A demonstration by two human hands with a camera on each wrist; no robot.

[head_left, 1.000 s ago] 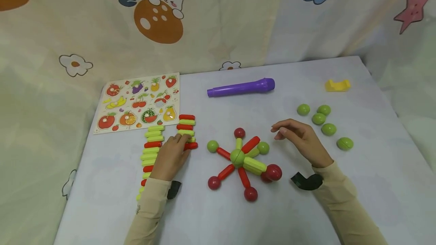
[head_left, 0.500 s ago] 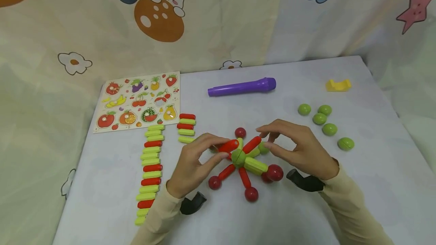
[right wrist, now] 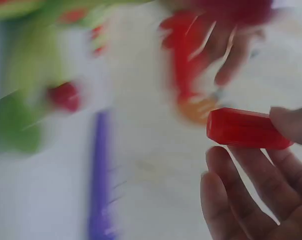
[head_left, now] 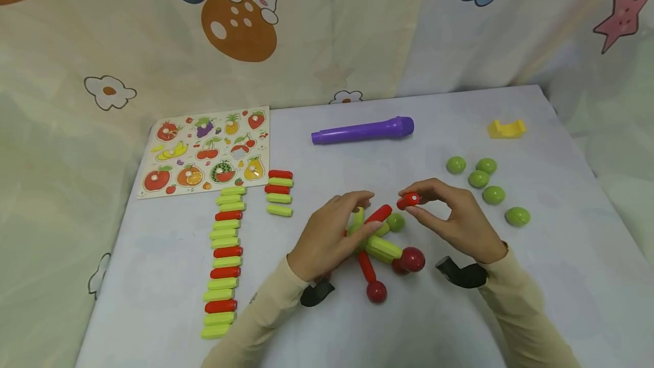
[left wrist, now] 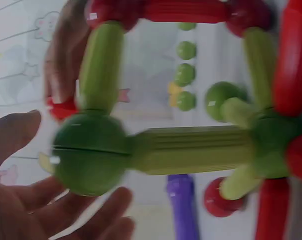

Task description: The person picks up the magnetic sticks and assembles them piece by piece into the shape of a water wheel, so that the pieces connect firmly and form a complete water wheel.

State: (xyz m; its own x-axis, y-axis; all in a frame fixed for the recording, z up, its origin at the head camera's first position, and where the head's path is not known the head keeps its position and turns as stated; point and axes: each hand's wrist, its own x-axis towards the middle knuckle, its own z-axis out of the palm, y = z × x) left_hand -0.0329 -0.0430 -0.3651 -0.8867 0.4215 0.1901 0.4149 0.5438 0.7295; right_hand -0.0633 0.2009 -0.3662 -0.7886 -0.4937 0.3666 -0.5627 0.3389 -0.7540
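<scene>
My right hand (head_left: 457,223) pinches a short red rod (right wrist: 243,129) between thumb and fingers, just right of the ball-and-rod construction (head_left: 384,249). That construction joins red and yellow-green rods with red and green balls, and part of it rises above the table. Over its left side is my left hand (head_left: 327,237), fingers extended and spread, hiding several of its pieces in the head view. In the left wrist view, the left thumb and fingers (left wrist: 118,200) spread around a green ball (left wrist: 91,152) of the construction, without closing on it.
A long column of rods (head_left: 223,262) and a shorter one (head_left: 279,198) lie at left. Behind them is a fruit puzzle board (head_left: 214,159). A purple toy microphone (head_left: 363,130) lies at the back. Several green balls (head_left: 493,195) and a yellow piece (head_left: 506,129) lie at right.
My left hand took a red rod from the shorter column and carried it right to the construction. The rod is now in my right hand, and the left hand's fingers have spread.
</scene>
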